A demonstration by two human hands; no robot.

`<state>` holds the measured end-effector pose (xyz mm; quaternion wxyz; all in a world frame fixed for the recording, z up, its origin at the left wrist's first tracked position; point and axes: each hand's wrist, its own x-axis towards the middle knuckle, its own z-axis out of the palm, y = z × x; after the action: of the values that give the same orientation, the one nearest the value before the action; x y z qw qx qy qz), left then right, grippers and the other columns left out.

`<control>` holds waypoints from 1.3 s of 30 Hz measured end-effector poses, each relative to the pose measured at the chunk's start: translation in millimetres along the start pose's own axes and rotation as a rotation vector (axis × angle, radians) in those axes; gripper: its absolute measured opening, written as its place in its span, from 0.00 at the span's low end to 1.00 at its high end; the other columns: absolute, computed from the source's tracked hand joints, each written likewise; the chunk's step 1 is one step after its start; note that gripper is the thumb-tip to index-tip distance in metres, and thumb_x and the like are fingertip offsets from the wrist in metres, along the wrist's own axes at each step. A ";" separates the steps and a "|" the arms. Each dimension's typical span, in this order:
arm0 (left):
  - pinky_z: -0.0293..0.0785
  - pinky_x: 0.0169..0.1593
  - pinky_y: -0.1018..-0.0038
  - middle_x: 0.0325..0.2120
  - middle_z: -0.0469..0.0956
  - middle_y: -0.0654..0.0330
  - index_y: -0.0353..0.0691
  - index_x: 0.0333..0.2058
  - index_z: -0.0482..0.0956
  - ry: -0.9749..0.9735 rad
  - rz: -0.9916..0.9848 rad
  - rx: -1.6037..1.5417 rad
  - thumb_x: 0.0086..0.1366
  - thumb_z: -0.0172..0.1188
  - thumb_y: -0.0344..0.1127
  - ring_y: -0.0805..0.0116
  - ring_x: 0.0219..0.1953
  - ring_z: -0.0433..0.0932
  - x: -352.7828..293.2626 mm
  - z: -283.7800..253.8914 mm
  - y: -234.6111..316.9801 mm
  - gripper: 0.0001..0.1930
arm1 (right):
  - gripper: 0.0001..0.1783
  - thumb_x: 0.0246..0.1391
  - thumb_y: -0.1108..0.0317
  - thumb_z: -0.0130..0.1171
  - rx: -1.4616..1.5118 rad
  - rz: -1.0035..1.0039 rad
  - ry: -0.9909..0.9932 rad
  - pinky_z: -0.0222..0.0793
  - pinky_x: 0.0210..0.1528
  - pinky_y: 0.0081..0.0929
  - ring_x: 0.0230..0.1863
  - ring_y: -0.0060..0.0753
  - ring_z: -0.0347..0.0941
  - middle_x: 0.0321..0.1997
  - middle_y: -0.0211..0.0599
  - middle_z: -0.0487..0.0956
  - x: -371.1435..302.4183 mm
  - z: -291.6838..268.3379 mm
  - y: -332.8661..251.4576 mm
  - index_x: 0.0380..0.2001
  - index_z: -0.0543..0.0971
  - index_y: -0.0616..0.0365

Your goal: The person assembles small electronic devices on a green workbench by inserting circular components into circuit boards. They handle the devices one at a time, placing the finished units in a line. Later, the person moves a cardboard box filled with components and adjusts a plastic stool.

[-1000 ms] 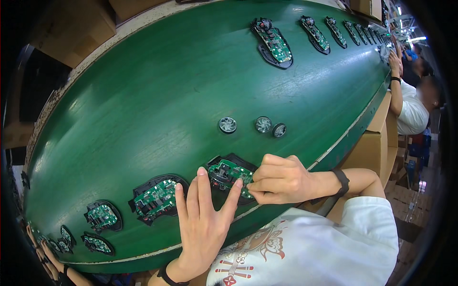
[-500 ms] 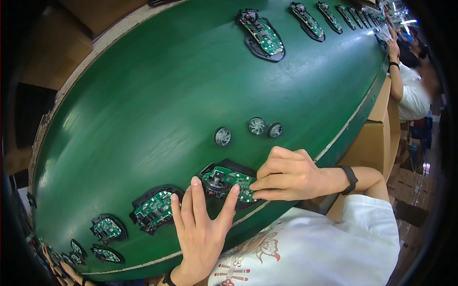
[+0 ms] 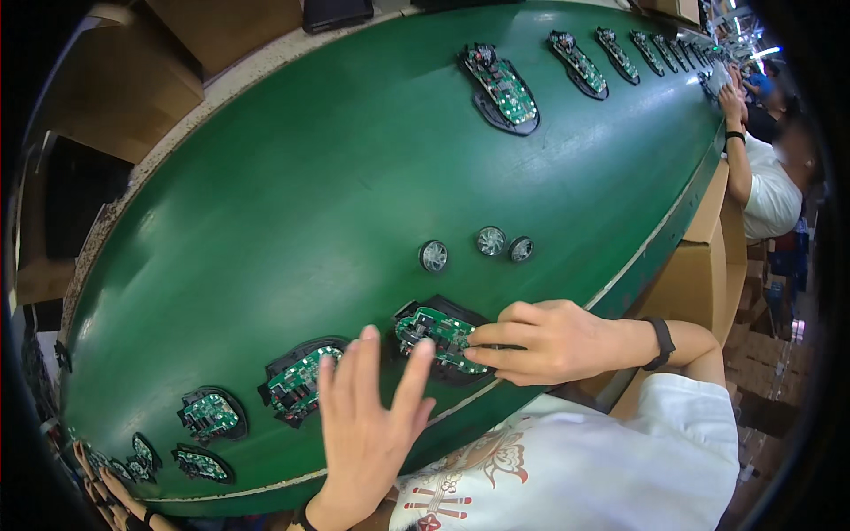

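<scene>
1. The right hand covers with its fingers the right end of the near circuit board, so one cannot tell if they pinch some small part there
2. The left hand hides the right side of the neighbouring circuit board; if its fingertips touch the near one is not clear
3. The left wristband is cut off by the lower edge, and so is the white shirt
4. At upper right, the farthest boards are too small for telling their parts
5. A co-worker's head is blurred
6. At lower left, other people's hands are partly lost in the dark rim
</scene>
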<state>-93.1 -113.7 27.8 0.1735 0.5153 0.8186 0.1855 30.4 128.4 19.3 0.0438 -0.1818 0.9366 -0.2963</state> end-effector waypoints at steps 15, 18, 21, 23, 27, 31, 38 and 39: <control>0.65 0.61 0.46 0.58 0.69 0.44 0.48 0.61 0.73 0.095 -0.279 0.323 0.51 0.64 0.25 0.45 0.56 0.70 -54.5 -6.6 -35.4 0.35 | 0.23 0.51 0.58 0.65 -0.576 0.115 -0.038 0.77 0.27 0.27 0.46 0.38 0.71 0.42 0.41 0.73 140.7 2.6 25.4 0.43 0.77 0.66; 0.65 0.61 0.48 0.58 0.69 0.44 0.48 0.60 0.74 0.106 -0.237 0.307 0.51 0.63 0.24 0.45 0.56 0.70 -53.5 -8.2 -39.1 0.34 | 0.19 0.52 0.56 0.65 -0.610 0.255 0.078 0.78 0.34 0.33 0.46 0.41 0.72 0.40 0.41 0.76 155.3 -7.6 52.6 0.38 0.80 0.62; 0.69 0.57 0.53 0.55 0.72 0.45 0.45 0.56 0.78 0.169 -0.172 0.262 0.49 0.59 0.17 0.45 0.54 0.71 -54.1 -10.3 -41.4 0.32 | 0.21 0.54 0.54 0.65 -0.500 0.280 0.133 0.77 0.41 0.36 0.47 0.42 0.73 0.42 0.40 0.77 134.7 -33.5 53.9 0.42 0.81 0.60; 0.68 0.58 0.52 0.56 0.72 0.46 0.46 0.55 0.78 0.141 -0.140 0.225 0.50 0.59 0.18 0.45 0.56 0.71 -56.4 -17.0 -40.3 0.31 | 0.20 0.52 0.58 0.67 -0.403 0.221 0.234 0.76 0.41 0.39 0.48 0.41 0.73 0.43 0.35 0.77 113.9 -41.7 50.7 0.47 0.80 0.55; 0.67 0.61 0.51 0.56 0.73 0.50 0.48 0.52 0.80 0.106 -0.032 0.178 0.54 0.58 0.23 0.47 0.58 0.70 -53.1 -26.8 -41.4 0.25 | 0.20 0.50 0.62 0.68 -0.362 0.266 0.090 0.77 0.38 0.35 0.47 0.38 0.72 0.43 0.32 0.77 86.8 -58.5 17.4 0.48 0.81 0.52; 0.67 0.61 0.49 0.56 0.75 0.56 0.51 0.48 0.82 0.114 0.154 0.191 0.55 0.61 0.29 0.51 0.59 0.70 -36.3 -21.3 -45.6 0.20 | 0.21 0.49 0.64 0.69 -0.454 0.295 -0.020 0.76 0.33 0.30 0.46 0.34 0.72 0.42 0.30 0.77 77.3 -45.4 5.0 0.48 0.81 0.51; 0.62 0.61 0.40 0.62 0.65 0.43 0.57 0.56 0.77 0.125 -0.066 0.247 0.55 0.62 0.27 0.39 0.61 0.66 -53.4 -20.3 -29.8 0.28 | 0.18 0.46 0.69 0.69 -0.467 0.238 0.005 0.75 0.33 0.33 0.44 0.34 0.72 0.39 0.32 0.78 86.9 -37.6 15.0 0.44 0.82 0.55; 0.62 0.61 0.40 0.62 0.65 0.41 0.57 0.57 0.77 0.107 -0.086 0.245 0.55 0.63 0.28 0.39 0.61 0.66 -58.2 -18.1 -30.5 0.29 | 0.18 0.46 0.69 0.69 -0.424 0.228 0.014 0.75 0.34 0.33 0.43 0.34 0.73 0.38 0.34 0.78 87.5 -39.3 13.6 0.43 0.82 0.56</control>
<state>-101.7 -181.0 34.2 0.0731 0.4863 0.8645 0.1040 -62.7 127.8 46.1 0.0312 -0.0780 0.9926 -0.0872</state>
